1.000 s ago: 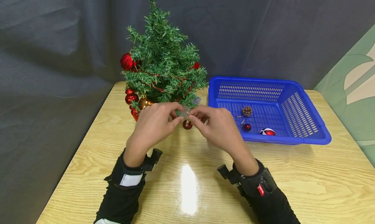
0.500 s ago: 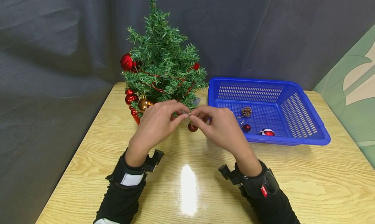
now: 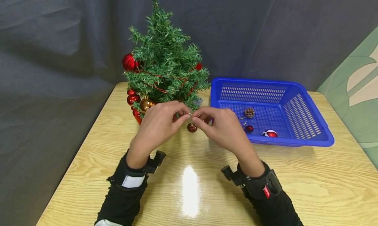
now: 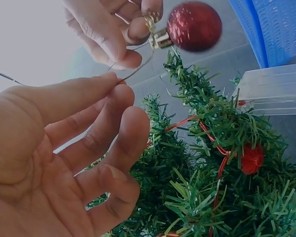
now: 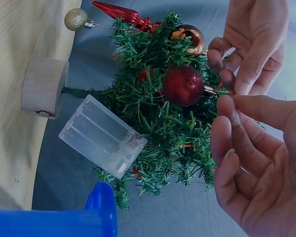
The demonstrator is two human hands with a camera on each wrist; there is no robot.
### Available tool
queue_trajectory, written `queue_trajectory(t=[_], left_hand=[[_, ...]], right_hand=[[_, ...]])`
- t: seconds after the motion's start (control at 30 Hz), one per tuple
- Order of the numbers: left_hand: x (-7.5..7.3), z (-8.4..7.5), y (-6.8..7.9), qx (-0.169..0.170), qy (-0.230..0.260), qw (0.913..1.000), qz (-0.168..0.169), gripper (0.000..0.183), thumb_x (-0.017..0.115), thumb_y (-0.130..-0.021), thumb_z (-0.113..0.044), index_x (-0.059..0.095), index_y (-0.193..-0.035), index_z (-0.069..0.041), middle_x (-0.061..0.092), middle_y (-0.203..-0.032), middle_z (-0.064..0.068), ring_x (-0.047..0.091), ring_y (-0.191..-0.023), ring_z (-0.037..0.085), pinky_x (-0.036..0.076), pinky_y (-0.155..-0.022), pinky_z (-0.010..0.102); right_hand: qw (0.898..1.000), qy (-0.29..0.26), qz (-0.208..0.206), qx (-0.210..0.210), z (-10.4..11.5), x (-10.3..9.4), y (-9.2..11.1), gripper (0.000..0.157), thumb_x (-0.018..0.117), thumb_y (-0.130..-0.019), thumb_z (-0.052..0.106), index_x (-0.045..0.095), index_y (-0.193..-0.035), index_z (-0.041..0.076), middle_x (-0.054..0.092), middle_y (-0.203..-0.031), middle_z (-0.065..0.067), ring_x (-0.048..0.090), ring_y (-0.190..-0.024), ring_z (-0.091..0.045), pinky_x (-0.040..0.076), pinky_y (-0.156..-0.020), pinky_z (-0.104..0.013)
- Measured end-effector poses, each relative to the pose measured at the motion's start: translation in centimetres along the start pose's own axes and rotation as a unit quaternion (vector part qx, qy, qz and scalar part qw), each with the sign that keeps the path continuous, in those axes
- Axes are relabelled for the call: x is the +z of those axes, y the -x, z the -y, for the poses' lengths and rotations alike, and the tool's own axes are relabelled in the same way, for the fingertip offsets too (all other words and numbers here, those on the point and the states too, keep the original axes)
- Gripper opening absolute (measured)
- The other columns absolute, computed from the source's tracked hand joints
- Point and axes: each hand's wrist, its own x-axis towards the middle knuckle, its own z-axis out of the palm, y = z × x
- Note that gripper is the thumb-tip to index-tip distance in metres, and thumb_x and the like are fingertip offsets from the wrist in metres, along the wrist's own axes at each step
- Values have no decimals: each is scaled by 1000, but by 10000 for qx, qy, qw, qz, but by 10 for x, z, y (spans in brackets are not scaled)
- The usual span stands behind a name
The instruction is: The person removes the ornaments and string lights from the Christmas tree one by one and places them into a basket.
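A small dark red glitter bauble (image 3: pixel 192 127) with a gold cap hangs just below my fingertips, in front of the tree. My left hand (image 3: pixel 161 125) pinches its thin string (image 4: pixel 138 70) between thumb and index finger. From the other side, my right hand (image 3: pixel 222 127) pinches the string close to the gold cap; the fingertips of both hands nearly meet. In the right wrist view the bauble (image 5: pixel 183 86) appears against the branches. A green artificial Christmas tree (image 3: pixel 168 58) stands just behind my hands, bearing red ornaments and a gold ball (image 3: pixel 146 105).
Right of the tree, a blue plastic basket (image 3: pixel 322 134) holds a pine cone (image 3: pixel 249 112), a small red bauble (image 3: pixel 249 129) and a red-and-white ball (image 3: pixel 270 133). A clear plastic box (image 5: pixel 103 137) hangs near the tree's wooden base (image 5: pixel 44 88). Dark cloth (image 3: pixel 236 32) covers the back.
My left fingertips have shifted slightly right, closer to the right hand's. The bauble has swung right and partly back. The tree and basket look the same.
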Motion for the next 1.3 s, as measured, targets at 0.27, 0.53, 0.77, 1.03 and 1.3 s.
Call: queue_trajectory(t=[0.27, 0.53, 0.77, 1.03, 1.3], left_hand=[[0, -2, -1, -23, 85, 9999, 146, 9, 72, -93, -26, 76, -96, -20, 74, -85, -5, 63, -66, 9, 42, -53, 23], [1, -4, -1, -63, 80, 9997, 216, 8, 72, -92, -26, 76, -96, -21, 74, -85, -6, 62, -64, 8, 41, -51, 23], [1, -6, -1, 16, 72, 9997, 213, 8, 72, -93, -26, 76, -96, -21, 74, -85, -6, 62, -64, 8, 43, -51, 22], [-2, -8, 3, 53, 30, 9999, 105, 7, 73, -92, -28, 77, -93, -22, 70, -79, -8, 58, -60, 6, 41, -51, 23], [-2, -6, 4, -29, 4, 10000, -36, 12, 70, -94, -30, 78, -97, -21, 71, -80, -8, 59, -61, 7, 42, -52, 24]], right_hand=[[10000, 40, 45, 14, -1, 0, 0, 13, 69, -94, 29, 76, -99, 21, 75, -82, 7, 64, -68, -6, 51, -63, -27], [9998, 125, 158, -23, -1, 0, 1, 11, 70, -93, 29, 76, -98, 22, 75, -81, 8, 64, -67, -5, 51, -63, -27], [9993, 170, 334, -79, 0, 1, 2, 13, 74, -90, 32, 75, -100, 24, 73, -81, 11, 64, -70, -4, 51, -63, -26], [9989, 235, 347, -220, 3, 7, -1, 7, 70, -92, 30, 75, -90, 24, 72, -78, 10, 63, -69, -4, 47, -60, -26], [9994, 199, 239, -120, -5, 1, -2, 12, 70, -93, 31, 78, -95, 21, 75, -80, 8, 63, -67, -4, 49, -61, -25]])
